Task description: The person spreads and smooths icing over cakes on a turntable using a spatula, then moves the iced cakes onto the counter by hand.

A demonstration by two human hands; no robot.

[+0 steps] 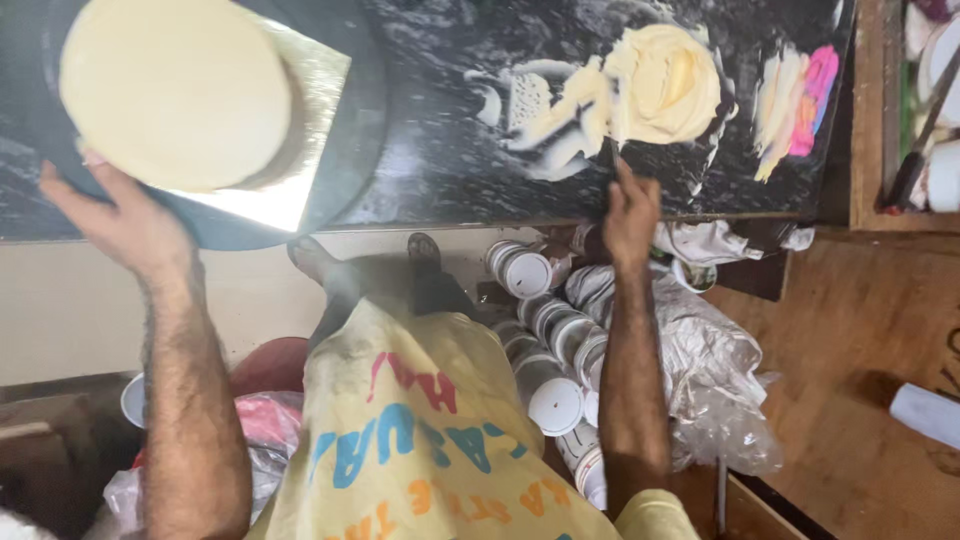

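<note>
Steady the turntable (355, 150) with your left hand (125, 225), fingers spread on its rim; right hand (630, 215) grips the spatula, loading cream (665, 85) evenly.

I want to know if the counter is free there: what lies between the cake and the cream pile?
In the head view, only bare black counter lies between the cake and the cream pile, with small cream smears near the pile.
</note>
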